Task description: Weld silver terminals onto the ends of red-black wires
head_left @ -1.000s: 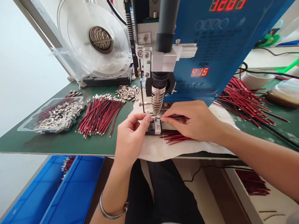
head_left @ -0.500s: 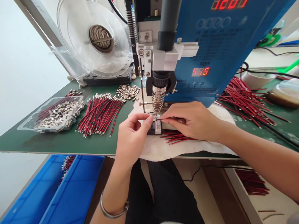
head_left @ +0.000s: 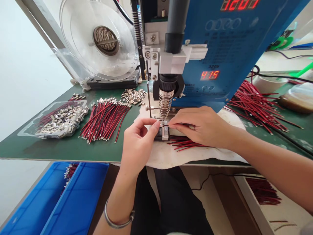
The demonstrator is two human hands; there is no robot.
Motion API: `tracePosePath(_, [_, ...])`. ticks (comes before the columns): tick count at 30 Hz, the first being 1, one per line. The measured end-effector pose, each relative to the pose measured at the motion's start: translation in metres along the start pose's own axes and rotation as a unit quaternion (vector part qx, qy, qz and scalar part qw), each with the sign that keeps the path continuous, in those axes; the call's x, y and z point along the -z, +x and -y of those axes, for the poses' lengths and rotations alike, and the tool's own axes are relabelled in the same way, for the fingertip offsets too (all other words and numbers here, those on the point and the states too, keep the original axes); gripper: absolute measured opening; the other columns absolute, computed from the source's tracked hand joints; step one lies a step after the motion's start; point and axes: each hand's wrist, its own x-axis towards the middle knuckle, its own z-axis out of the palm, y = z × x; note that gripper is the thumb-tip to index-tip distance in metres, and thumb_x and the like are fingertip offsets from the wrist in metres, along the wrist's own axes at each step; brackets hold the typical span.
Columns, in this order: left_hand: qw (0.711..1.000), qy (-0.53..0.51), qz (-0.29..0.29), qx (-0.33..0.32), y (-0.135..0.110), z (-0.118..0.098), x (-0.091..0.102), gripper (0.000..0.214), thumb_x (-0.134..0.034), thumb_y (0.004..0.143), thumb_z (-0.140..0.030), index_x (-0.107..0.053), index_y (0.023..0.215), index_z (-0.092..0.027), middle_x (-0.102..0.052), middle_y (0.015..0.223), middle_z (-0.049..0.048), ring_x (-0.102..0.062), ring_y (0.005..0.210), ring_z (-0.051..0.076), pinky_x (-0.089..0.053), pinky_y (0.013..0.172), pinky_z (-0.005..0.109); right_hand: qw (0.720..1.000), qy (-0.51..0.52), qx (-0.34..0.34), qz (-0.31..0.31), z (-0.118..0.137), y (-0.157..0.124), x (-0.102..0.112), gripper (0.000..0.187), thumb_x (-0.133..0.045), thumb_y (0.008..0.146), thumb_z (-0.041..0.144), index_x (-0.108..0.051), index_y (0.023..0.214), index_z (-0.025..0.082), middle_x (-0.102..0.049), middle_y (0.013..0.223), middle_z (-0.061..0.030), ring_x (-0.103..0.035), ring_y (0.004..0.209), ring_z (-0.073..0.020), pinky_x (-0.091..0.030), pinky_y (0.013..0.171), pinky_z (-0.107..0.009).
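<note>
My left hand (head_left: 138, 143) pinches a small metal terminal at the left side of the small fixture (head_left: 163, 133) under the ribbed soldering head (head_left: 165, 102). My right hand (head_left: 200, 125) comes in from the right with its fingers pinched on a thin red and black wire (head_left: 176, 124), the wire's tip meeting the terminal below the head. Both hands are closed. A few loose red wires (head_left: 186, 143) lie on the white cloth (head_left: 166, 155) just under my right hand.
A blue machine (head_left: 220, 49) with red number displays stands behind. A bundle of wires with terminals (head_left: 104, 119), a clear tray of metal terminals (head_left: 60, 119) and a loose pile of terminals (head_left: 134, 95) lie at left. More red wires (head_left: 256, 104) lie at right. Blue bins (head_left: 63, 199) sit below the table.
Almost nothing has moved. Both hands stay pinched at the fixture; the view has shifted very slightly.
</note>
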Motion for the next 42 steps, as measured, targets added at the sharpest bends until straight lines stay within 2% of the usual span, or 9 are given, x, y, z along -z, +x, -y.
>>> tracePosePath(3, [0.999,0.004,-0.042,-0.028,-0.002,-0.003,0.004,0.019,-0.075,0.087,-0.04,-0.073,0.086,-0.021,-0.062,0.072,-0.0009,-0.047,0.062,0.01,-0.034,0.056,0.025,1.0,-0.004,-0.002,0.002,0.0,0.0,0.0,0.023,-0.053,0.101,0.022,-0.076,0.096,0.02,-0.077,0.088,-0.0037,-0.069,0.077,-0.017,-0.049,0.07,-0.029])
tracePosePath(6, [0.994,0.035,-0.077,-0.063,-0.002,-0.005,0.017,0.017,-0.075,0.088,-0.038,-0.074,0.085,-0.021,-0.065,0.075,-0.0004,-0.051,0.066,0.01,-0.039,0.06,0.023,1.0,-0.007,-0.003,-0.001,0.001,0.0,0.0,0.023,-0.053,0.101,0.022,-0.076,0.096,0.02,-0.077,0.088,-0.0041,-0.069,0.077,-0.0174,-0.049,0.07,-0.03])
tracePosePath(8, [0.995,0.04,-0.058,-0.072,0.0,-0.003,0.029,0.018,-0.073,0.089,-0.037,-0.074,0.082,-0.02,-0.068,0.078,0.0004,-0.053,0.067,0.011,-0.042,0.063,0.022,1.0,-0.009,-0.005,0.002,0.001,-0.001,0.0,0.024,-0.052,0.101,0.022,-0.075,0.095,0.02,-0.077,0.089,-0.0042,-0.07,0.078,-0.0178,-0.049,0.071,-0.03])
tracePosePath(10, [0.998,0.03,-0.012,-0.056,0.003,-0.001,0.039,0.023,-0.072,0.09,-0.039,-0.072,0.076,-0.02,-0.064,0.071,0.0001,-0.05,0.06,0.01,-0.04,0.058,0.023,1.0,-0.013,-0.005,0.001,0.002,-0.001,0.0,0.025,-0.052,0.101,0.022,-0.075,0.095,0.02,-0.078,0.089,-0.0045,-0.07,0.078,-0.0182,-0.049,0.071,-0.03])
tracePosePath(13, [0.998,0.032,0.047,-0.018,0.004,0.0,0.047,0.029,-0.069,0.091,-0.041,-0.071,0.071,-0.02,-0.046,0.053,-0.0028,-0.036,0.049,0.01,-0.027,0.048,0.026,1.0,-0.015,-0.009,0.001,0.002,-0.001,0.0,0.025,-0.051,0.101,0.021,-0.076,0.094,0.02,-0.077,0.088,-0.0046,-0.07,0.077,-0.0184,-0.049,0.07,-0.03])
tracePosePath(17, [0.997,0.051,0.055,-0.011,0.002,0.0,0.045,0.03,-0.069,0.091,-0.041,-0.071,0.07,-0.02,-0.036,0.05,-0.0037,-0.026,0.048,0.01,-0.018,0.047,0.028,1.0,-0.013,-0.011,0.001,0.001,0.0,0.0,0.025,-0.052,0.101,0.022,-0.075,0.094,0.02,-0.077,0.088,-0.0046,-0.069,0.076,-0.018,-0.049,0.071,-0.03])
tracePosePath(22, [0.997,0.057,0.045,-0.014,0.002,0.0,0.043,0.031,-0.068,0.091,-0.042,-0.071,0.069,-0.021,-0.035,0.05,-0.0043,-0.022,0.048,0.01,-0.019,0.048,0.028,1.0,-0.017,-0.006,-0.004,0.002,0.0,0.0,0.023,-0.053,0.1,0.02,-0.075,0.094,0.018,-0.077,0.087,-0.0043,-0.069,0.075,-0.0166,-0.048,0.071,-0.028])
tracePosePath(34, [0.995,0.088,0.039,-0.025,0.002,-0.003,0.042,0.033,-0.068,0.09,-0.042,-0.07,0.066,-0.019,-0.061,0.06,0.0014,-0.04,0.049,0.01,-0.026,0.047,0.026,1.0,-0.021,-0.006,0.004,0.003,0.001,0.001,0.026,-0.049,0.1,0.021,-0.074,0.094,0.02,-0.076,0.087,-0.0048,-0.067,0.073,-0.0164,-0.047,0.068,-0.028])
tracePosePath(42, [0.995,0.087,0.034,-0.023,0.002,-0.002,0.041,0.032,-0.068,0.091,-0.04,-0.069,0.066,-0.019,-0.06,0.061,0.0002,-0.035,0.048,0.008,-0.025,0.048,0.026,1.0,-0.029,-0.002,0.011,0.002,0.001,0.003,0.026,-0.049,0.101,0.022,-0.074,0.094,0.019,-0.076,0.086,-0.0043,-0.067,0.073,-0.0167,-0.046,0.067,-0.028])
